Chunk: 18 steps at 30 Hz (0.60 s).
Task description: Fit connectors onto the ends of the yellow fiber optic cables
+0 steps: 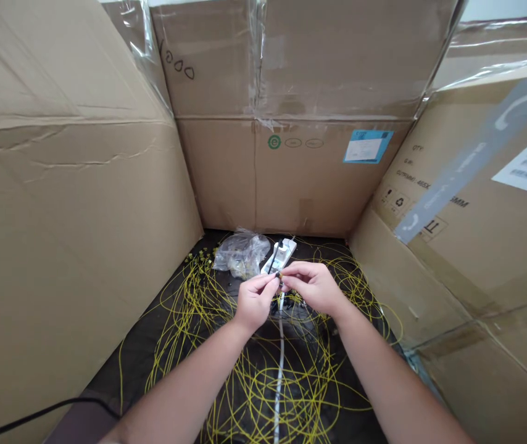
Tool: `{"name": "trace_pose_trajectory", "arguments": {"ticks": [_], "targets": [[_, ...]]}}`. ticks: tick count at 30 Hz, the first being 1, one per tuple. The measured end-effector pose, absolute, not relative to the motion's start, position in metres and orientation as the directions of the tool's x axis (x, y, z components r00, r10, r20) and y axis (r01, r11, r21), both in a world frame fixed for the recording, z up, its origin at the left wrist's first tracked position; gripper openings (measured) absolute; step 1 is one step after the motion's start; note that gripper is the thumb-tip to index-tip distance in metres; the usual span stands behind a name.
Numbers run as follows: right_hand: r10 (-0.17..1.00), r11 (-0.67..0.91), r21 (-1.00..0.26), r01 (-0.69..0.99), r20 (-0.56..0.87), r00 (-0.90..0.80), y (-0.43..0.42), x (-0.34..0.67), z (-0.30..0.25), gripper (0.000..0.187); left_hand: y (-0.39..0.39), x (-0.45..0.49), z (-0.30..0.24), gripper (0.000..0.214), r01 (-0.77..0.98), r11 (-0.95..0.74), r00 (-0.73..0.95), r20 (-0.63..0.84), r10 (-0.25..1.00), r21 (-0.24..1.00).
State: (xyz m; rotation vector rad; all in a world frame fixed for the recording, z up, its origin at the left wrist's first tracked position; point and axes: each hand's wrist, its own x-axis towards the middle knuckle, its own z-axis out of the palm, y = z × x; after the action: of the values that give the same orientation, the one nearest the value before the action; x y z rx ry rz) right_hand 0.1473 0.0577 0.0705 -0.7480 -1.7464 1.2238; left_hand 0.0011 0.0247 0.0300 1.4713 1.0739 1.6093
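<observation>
Bare forearms [184, 385] reach in from the lower edge, nearest the camera, and converge mid-scene, presumably so both hands can work at one point in plain view. Far left, a large cardboard carton [50, 216] stands as a side wall, apparently screening the work area; a black cord [60, 404] runs past its lower edge. Next, loose yellow cables [184, 314] spread in tangled loops over the dark surface [138, 364], many tips gathered near the carton, possibly so that ends are easy to pick out. Beside these lies a clear plastic bag [242, 246], its contents not legible. Left hand [255, 302]: grip pinched, thumb and forefinger closed on a small dark piece [278, 275], located between the two hands just before a white power strip [289, 246]; whether it is one part or two cannot be told. A white cord [279, 376] runs from there toward the camera. Behind stands a rear carton [300, 179]. Right hand [316, 287]: grip likewise pinched at the piece from the opposite side, likely to steady it. Far right, a taped, labelled carton [490, 259] closes off that side
</observation>
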Motion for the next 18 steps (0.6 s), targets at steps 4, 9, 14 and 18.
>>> {"name": "trace_pose_trajectory", "arguments": {"ticks": [4,9,14,18], "targets": [[0.881,0.239,-0.971,-0.03,0.23,-0.415,0.059,0.144,0.066,0.018,0.026,0.0,0.033,0.017,0.132,-0.49,-0.119,0.504,0.855,0.862],[0.875,0.286,-0.958,-0.015,0.268,-0.404,0.059,0.14,0.061,0.019,0.027,-0.001,0.032,0.018,0.183,-0.491,-0.111,0.514,0.85,0.852],[0.848,0.416,-0.909,-0.018,0.395,-0.353,0.059,0.136,0.055,0.014,0.026,-0.004,0.035,0.017,0.197,-0.503,-0.078,0.525,0.848,0.842],[0.853,0.414,-0.909,-0.041,0.404,-0.33,0.057,0.134,0.052,0.012,0.025,-0.005,0.035,0.018,0.204,-0.507,-0.066,0.528,0.847,0.838]]}}
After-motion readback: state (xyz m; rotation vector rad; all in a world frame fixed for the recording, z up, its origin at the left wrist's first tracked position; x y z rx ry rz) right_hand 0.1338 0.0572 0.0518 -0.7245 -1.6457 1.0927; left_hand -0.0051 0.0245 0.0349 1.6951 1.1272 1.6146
